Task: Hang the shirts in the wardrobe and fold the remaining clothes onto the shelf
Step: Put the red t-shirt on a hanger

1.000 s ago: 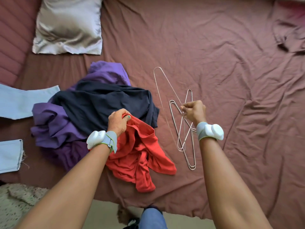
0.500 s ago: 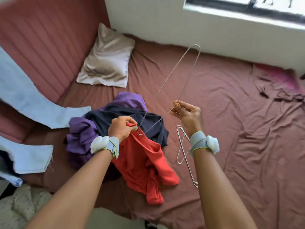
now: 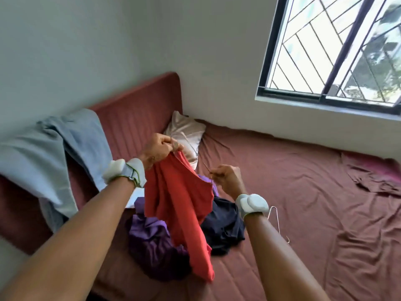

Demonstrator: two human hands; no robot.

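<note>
My left hand (image 3: 159, 149) grips the top of a red shirt (image 3: 180, 200) and holds it up off the bed, so the shirt hangs down over the pile. My right hand (image 3: 225, 178) pinches a thin wire hanger (image 3: 206, 167) whose end runs in under the red cloth; most of the hanger is hidden by the shirt. Beneath the shirt lie a purple garment (image 3: 152, 237) and a dark navy garment (image 3: 223, 224) in a heap on the bed.
Spare wire hangers (image 3: 280, 224) lie on the maroon bedsheet (image 3: 303, 192) behind my right forearm. Light blue jeans (image 3: 65, 146) drape over the padded headboard (image 3: 134, 114) at left. A beige pillow (image 3: 186, 132) sits in the corner. A barred window (image 3: 338, 46) is at upper right.
Both hands have risen, lifting the red shirt clear of the pile. The hanger, earlier held out above the clothes, now goes into the shirt. The view has tilted up towards the wall and window.
</note>
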